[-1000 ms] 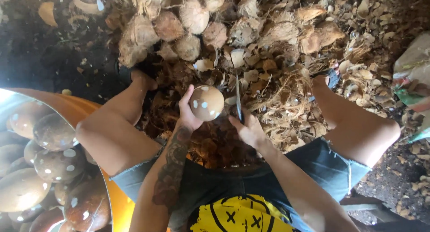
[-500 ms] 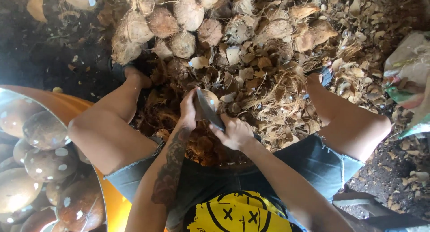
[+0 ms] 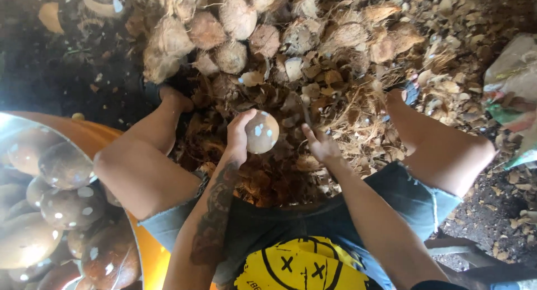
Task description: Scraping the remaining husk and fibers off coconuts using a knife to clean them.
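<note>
My left hand [image 3: 238, 138] grips a round brown coconut [image 3: 262, 131] with pale shaved spots, held between my knees over a heap of shavings. My right hand [image 3: 323, 147] is just to its right, closed on the handle of a dark knife [image 3: 306, 116] whose blade points up and away from me. The blade stands a little clear of the coconut. Both forearms reach forward from my lap, over dark shorts and a yellow shirt.
An orange tub [image 3: 146, 251] at lower left holds several peeled coconuts [image 3: 64, 206] in water. A pile of hairy unpeeled coconuts [image 3: 235, 21] lies ahead, with husk chips all over the ground. A printed sack [image 3: 512, 94] lies at the right edge.
Half a second ago the coconut was tilted against the blade; now it is turned round-side up again and the knife has drawn off to its right.
</note>
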